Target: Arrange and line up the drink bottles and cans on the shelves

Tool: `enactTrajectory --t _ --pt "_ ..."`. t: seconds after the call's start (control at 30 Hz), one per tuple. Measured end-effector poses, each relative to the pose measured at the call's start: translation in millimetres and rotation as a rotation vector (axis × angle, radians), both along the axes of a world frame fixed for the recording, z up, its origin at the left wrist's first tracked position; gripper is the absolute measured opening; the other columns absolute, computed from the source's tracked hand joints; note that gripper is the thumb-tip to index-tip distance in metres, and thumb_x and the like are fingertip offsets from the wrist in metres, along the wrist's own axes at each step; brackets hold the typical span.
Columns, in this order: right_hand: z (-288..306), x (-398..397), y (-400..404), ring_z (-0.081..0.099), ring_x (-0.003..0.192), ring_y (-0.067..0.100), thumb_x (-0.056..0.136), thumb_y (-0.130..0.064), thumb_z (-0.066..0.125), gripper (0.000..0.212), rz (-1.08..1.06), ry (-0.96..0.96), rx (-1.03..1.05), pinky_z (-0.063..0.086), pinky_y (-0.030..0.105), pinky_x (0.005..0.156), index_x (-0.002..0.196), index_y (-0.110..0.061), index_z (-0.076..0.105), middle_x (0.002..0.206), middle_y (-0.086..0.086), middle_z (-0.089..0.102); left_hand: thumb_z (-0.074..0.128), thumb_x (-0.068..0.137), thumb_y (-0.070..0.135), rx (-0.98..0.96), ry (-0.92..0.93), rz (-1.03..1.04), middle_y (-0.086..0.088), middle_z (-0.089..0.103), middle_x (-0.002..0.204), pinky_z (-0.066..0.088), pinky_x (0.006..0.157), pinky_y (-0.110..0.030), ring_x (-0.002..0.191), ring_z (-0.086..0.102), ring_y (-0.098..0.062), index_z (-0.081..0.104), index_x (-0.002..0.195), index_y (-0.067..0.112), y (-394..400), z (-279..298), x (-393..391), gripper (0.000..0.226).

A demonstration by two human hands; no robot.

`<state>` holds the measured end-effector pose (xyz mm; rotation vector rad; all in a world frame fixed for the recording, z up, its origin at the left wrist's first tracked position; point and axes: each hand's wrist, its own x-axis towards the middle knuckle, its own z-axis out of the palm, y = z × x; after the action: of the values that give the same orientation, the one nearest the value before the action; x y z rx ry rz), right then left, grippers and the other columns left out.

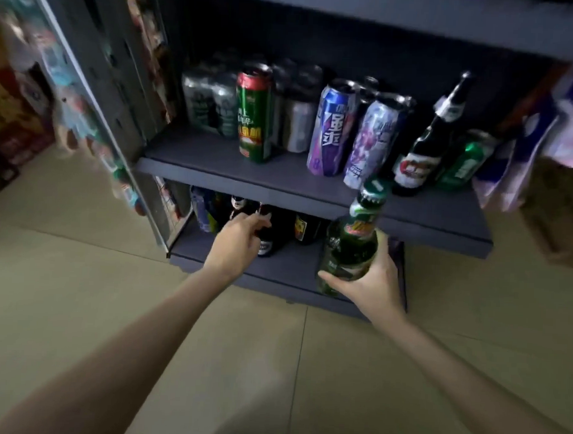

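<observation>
Head view: right hand grips a green bottle in front of the bottom shelf; left hand holds a dark bottle standing on that shelf

I see dark grey-blue shelves over a pale beige tiled floor. My right hand holds a green glass bottle with a green cap and a green-and-yellow label. On the upper shelf I count 1 green can with a red top, 1 blue-and-purple can with white characters, 1 lilac can with a pale pattern, a dark bottle with a red-and-white label and a green can. Silver-grey cans sit behind.
</observation>
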<state>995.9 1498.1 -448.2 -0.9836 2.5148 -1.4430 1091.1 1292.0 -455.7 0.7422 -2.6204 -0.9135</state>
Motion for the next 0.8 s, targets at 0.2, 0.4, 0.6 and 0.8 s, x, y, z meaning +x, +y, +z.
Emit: enactTrajectory --t 0.2,0.4,0.6,0.8 --pt "-143 -44 -14 0.051 0.116 0.020 0.058 -0.018 0.089 0.088 0.027 0.102 0.074 0.040 0.025 0.095 0.131 -0.004 0.041 0.124 0.009 0.055 0.052 0.083 0.001 -0.034 -0.004 -0.018 -0.012 0.048 0.122 0.042 0.095 -0.042 0.113 0.049 -0.032 0.056 0.121 0.014 -13 -128 -27 0.041" --pt "-211 -85 -47 0.049 0.119 0.022 0.058 -0.017 0.088 0.090 -0.100 0.072 -0.008 0.029 0.011 0.088 0.132 -0.005 0.038 0.127 0.009 0.054 0.048 0.083 -0.004 0.062 0.084 0.108 -0.011 0.045 0.126 0.033 0.079 -0.023 0.108 0.050 -0.029 0.056 0.121 0.013 -11 -199 -49 0.042" --pt "-241 -111 -65 0.050 0.120 0.021 0.059 -0.014 0.087 0.086 -0.213 -0.061 -0.068 0.035 0.019 0.091 0.129 -0.008 0.038 0.127 0.007 0.053 0.050 0.083 -0.002 0.036 0.046 0.067 -0.011 0.043 0.126 0.039 0.091 -0.033 0.111 0.045 -0.030 0.052 0.126 0.014 -7 -216 -64 0.046" --pt "-250 -151 -87 0.050 0.121 0.024 0.059 -0.019 0.088 0.088 -0.351 -0.068 -0.100 0.039 0.028 0.098 0.129 -0.006 0.036 0.129 0.009 0.053 0.050 0.082 -0.002 0.031 0.056 0.152 -0.014 0.045 0.122 0.038 0.080 -0.030 0.100 0.050 -0.035 0.055 0.122 0.012 -25 -229 -77 0.042"
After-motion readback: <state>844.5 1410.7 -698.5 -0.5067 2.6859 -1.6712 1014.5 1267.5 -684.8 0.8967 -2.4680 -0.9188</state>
